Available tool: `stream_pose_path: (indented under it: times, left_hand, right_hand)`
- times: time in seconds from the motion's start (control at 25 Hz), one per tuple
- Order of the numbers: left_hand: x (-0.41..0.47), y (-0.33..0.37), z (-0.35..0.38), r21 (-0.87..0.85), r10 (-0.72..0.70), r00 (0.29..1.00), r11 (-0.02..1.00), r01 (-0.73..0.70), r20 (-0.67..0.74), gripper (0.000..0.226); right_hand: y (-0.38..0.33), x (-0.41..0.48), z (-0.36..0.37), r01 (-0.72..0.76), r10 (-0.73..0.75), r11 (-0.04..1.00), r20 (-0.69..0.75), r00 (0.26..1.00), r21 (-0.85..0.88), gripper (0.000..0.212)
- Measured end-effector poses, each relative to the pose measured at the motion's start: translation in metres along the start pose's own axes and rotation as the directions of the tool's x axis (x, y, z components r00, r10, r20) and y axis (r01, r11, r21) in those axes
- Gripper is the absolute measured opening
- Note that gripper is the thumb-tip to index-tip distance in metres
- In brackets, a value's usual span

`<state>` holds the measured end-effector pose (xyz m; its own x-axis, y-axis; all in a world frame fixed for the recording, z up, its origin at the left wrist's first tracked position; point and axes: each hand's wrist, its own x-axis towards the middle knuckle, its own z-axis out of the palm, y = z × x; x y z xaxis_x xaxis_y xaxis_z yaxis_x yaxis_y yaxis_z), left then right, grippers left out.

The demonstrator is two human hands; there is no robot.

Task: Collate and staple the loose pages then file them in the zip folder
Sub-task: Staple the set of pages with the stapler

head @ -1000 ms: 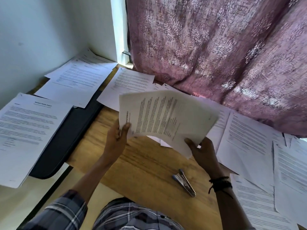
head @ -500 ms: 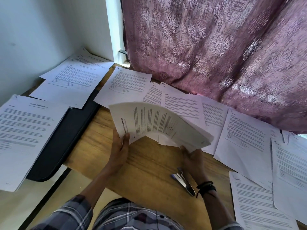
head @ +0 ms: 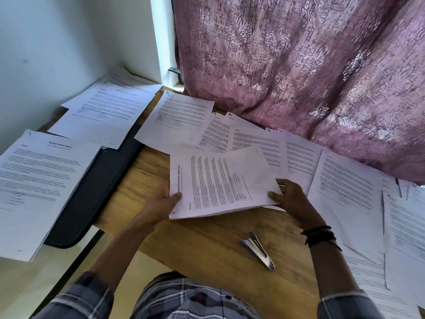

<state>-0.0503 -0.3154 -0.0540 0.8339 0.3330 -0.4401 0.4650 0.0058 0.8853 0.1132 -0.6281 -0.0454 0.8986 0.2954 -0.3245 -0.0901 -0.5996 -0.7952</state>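
Wooden desk (head: 207,268) in a corner: white wall (head: 57,54) to the left, patterned pink curtain (head: 299,65) along the back.

Far left, a printed set (head: 39,180) overhangs the desk edge and partly covers the black zip folder (head: 96,194). The folder lies flat; we cannot tell whether it is zipped. More back sheets (head: 103,116) lie over its far end.

Centre: the left hand (head: 161,203) pinches the left edge of the stack of pages (head: 220,183), thumb (head: 176,196) flat on top, the other fingers hidden beneath. The stack sits low over the bare wood, its text running sideways. We cannot tell whether its near edge touches the desk.

Stapler (head: 258,249), blue and metal, lies on the wood nearer us than the stack, apart from both hands.

The right hand (head: 292,201) pinches the stack's right corner, thumb on top, fingers curled behind the paper. Dark wristbands (head: 319,234) circle that wrist.

Right side: loose sheets (head: 345,187) overlap along the curtain's foot and down the desk's right edge.
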Motion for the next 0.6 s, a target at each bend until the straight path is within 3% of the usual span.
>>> stream_pose_path:
  times: [0.12,0.28,0.4,0.52,0.6]
  left_hand:
    - [-0.005,-0.005,0.005,-0.038,-0.061,0.997,0.997,0.063,0.050,0.023]
    - [-0.022,-0.015,0.006,-0.152,-0.187,0.982,0.971,0.186,0.007,0.044]
    - [-0.034,-0.023,0.011,-0.197,-0.219,0.970,0.961,0.195,-0.106,0.057]
    - [-0.038,-0.025,0.017,-0.258,-0.214,0.959,0.952,0.163,-0.183,0.063]
    - [-0.039,-0.024,0.020,-0.291,-0.214,0.957,0.945,0.152,-0.195,0.056]
  right_hand:
    - [-0.001,0.000,0.009,0.022,-0.028,0.994,-0.053,0.998,-0.111,0.042]
    - [0.004,-0.003,0.016,-0.003,-0.015,0.990,-0.124,0.992,-0.141,0.040]
    - [0.005,-0.009,0.021,-0.052,0.032,0.988,-0.138,0.990,-0.143,0.045]
    - [-0.001,-0.031,0.026,-0.104,0.036,0.971,-0.298,0.954,-0.215,0.055]
    - [-0.005,-0.060,0.032,-0.082,0.014,0.961,-0.248,0.969,-0.264,0.054]
